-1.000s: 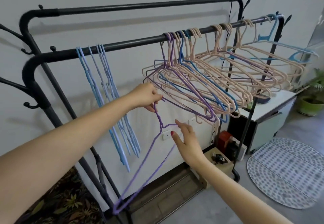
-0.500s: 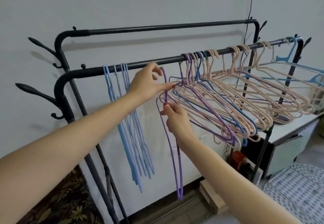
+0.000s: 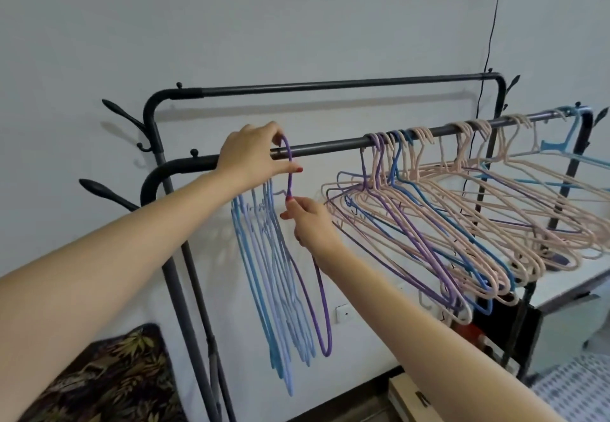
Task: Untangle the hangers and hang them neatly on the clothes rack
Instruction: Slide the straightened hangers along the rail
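A purple hanger (image 3: 321,306) hangs edge-on, its hook curving over the front bar of the black clothes rack (image 3: 333,147). My left hand (image 3: 254,155) pinches the top of that hook at the bar. My right hand (image 3: 308,223) grips the hanger's neck just below. To its left, several blue and lilac hangers (image 3: 264,273) hang straight and close together. Further right, a tangled bunch of pink, purple and blue hangers (image 3: 462,223) hangs crossed and splayed along the bar.
A second, higher bar (image 3: 330,86) runs behind, near the white wall. Hook-shaped pegs (image 3: 122,118) stick out at the rack's left end. A dark floral cloth (image 3: 109,378) lies at lower left. A white cabinet (image 3: 567,293) stands behind the tangle.
The purple hanger went from hanging low in my hands to up at the bar, then left along it toward the blue hangers. Both hands moved up and left with it.
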